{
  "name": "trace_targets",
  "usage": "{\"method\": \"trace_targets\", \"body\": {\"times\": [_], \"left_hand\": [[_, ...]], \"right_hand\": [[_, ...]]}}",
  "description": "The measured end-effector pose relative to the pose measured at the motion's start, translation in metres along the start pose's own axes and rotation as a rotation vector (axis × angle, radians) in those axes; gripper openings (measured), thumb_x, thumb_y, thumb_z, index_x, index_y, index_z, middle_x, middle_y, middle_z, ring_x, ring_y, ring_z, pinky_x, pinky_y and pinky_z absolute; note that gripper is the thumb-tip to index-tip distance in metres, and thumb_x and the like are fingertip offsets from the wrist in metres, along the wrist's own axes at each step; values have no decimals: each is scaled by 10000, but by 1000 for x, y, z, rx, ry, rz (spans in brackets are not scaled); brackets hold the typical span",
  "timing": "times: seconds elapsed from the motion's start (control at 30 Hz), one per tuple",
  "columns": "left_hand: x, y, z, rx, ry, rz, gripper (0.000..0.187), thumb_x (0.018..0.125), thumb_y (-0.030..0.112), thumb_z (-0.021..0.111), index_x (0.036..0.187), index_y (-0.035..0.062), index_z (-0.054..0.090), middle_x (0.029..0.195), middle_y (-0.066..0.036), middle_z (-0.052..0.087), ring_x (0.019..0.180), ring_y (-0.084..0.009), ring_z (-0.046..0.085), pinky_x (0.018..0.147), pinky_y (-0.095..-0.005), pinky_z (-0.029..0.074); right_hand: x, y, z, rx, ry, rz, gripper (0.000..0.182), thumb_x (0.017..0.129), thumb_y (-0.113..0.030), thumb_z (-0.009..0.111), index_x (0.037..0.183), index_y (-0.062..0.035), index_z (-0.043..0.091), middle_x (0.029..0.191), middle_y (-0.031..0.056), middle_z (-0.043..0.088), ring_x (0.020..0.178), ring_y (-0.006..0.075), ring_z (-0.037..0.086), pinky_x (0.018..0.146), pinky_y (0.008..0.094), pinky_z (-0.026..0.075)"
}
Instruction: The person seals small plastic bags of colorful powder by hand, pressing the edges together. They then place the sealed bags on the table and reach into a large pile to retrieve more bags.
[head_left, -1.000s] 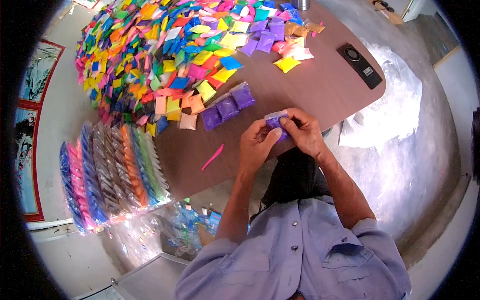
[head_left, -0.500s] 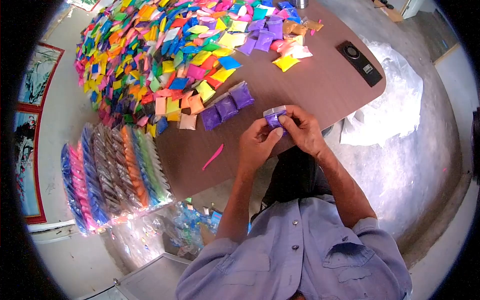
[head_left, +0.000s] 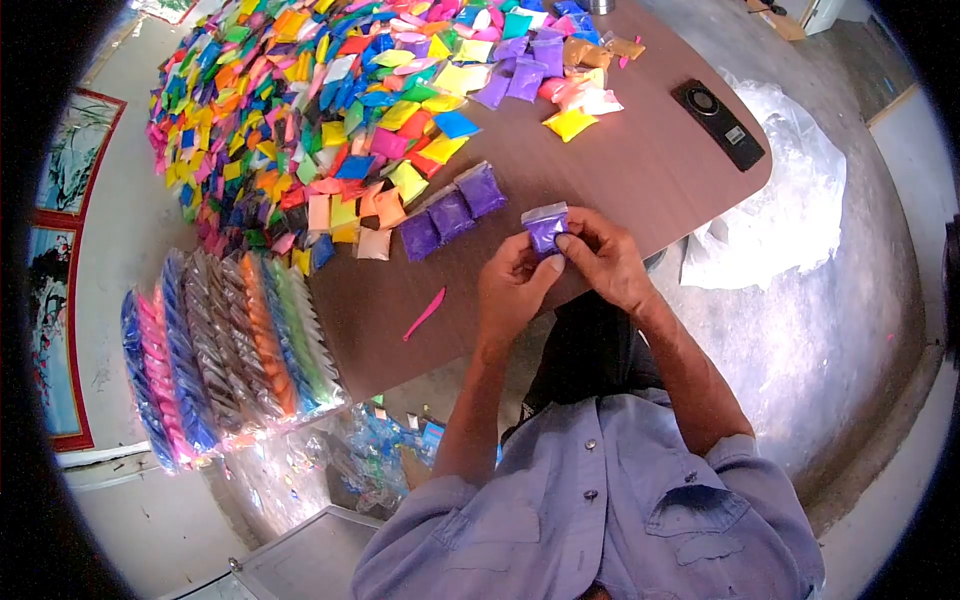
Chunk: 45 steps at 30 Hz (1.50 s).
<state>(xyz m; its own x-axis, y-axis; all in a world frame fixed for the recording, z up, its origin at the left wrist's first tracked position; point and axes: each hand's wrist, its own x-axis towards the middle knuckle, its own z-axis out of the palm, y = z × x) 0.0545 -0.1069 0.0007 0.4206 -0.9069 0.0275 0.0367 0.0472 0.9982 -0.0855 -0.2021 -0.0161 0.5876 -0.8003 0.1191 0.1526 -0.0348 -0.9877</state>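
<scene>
Between my two hands, over the table's near edge, is a small clear packet of purple clay-like material [head_left: 545, 230]. My left hand [head_left: 516, 285] pinches its lower left side with thumb and fingers. Its lower right side is gripped by my right hand [head_left: 608, 262], thumb in front and fingers partly hidden behind. The packet's clear top strip points away from me. Three purple packets [head_left: 450, 217] lie in a joined-looking row on the table, left of and beyond my hands. A pink plastic knife-like tool [head_left: 425, 314] rests on the tabletop to the left.
A big heap of colourful packets [head_left: 330, 110] covers the table's far left. Bundled, wrapped packets [head_left: 230, 345] stand at the left edge. A black device with a round dial [head_left: 718, 125] lies on the right of the brown table [head_left: 620, 165]. White plastic sheeting [head_left: 765, 200] is on the floor.
The purple packet has risen slightly between my fingers and tilted, so more of its front shows. Both hands have barely moved.
</scene>
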Motion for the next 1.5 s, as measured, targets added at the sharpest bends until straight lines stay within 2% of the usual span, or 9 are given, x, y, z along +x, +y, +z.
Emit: {"method": "trace_targets", "body": {"times": [0.13,0.33,0.4,0.47,0.57,0.9,0.97,1.13,1.5], "left_hand": [[0,10,1,148,-48,-71,281,954,59,708,1220,-13,655,1075,-52,718,934,-106,650,859,-276,529],[1,2,-6,222,-35,-53,260,960,72,706,1201,-15,660,1058,-42,715,940,-108,650,863,-276,524],[1,5,-4,249,-41,-33,247,964,79,705,1189,-15,665,1043,-36,714,942,-108,650,860,-273,522],[0,7,0,44,-17,-28,220,977,97,698,1171,-5,678,1013,-13,708,931,-95,638,840,-260,511],[2,1,-5,-1,9,-54,180,996,103,683,1146,6,696,993,11,694,916,-73,618,818,-248,498],[-1,0,-5,12,-38,-19,148,1005,98,677,1118,10,715,984,25,683,897,-54,601,792,-229,485],[-2,8,0,-29,17,-48,147,995,64,683,1116,-15,710,940,33,655,820,-41,578,715,-204,466],[0,-6,-7,25,49,-18,137,994,78,688,1095,-8,723,920,35,666,819,-39,581,717,-203,471],[1,-1,-8,10,86,-37,133,996,96,689,1071,-7,726,912,16,685,816,-51,594,721,-220,484]], "right_hand": [[1,-9,0,43,9,86,334,991,-64,671,1314,1,615,1077,51,719,976,102,646,851,272,545],[1,-7,0,-71,-28,66,299,991,-45,660,1286,-1,632,1051,30,708,944,83,633,818,255,535],[1,-6,2,2,-21,46,297,986,-54,670,1277,-9,640,1027,26,707,929,83,632,803,259,538],[1,-5,2,75,-12,27,294,980,-63,680,1269,-18,647,1003,21,705,914,82,631,789,263,541],[0,1,-1,6,-67,-31,292,973,-72,695,1258,-26,653,978,18,703,893,80,628,774,265,543],[1,-7,0,-66,-37,-8,169,989,-106,685,1131,-19,709,915,4,687,831,66,609,723,253,521],[1,-5,0,-50,-43,-28,161,988,-104,685,1124,-21,709,907,1,684,819,64,605,710,252,517],[1,-5,1,-144,-51,-92,125,988,-100,683,1091,-36,710,906,12,683,782,73,609,681,254,514],[1,-6,1,-96,-27,-49,113,983,-110,688,1063,-33,709,899,27,677,794,92,631,693,271,527]]}}
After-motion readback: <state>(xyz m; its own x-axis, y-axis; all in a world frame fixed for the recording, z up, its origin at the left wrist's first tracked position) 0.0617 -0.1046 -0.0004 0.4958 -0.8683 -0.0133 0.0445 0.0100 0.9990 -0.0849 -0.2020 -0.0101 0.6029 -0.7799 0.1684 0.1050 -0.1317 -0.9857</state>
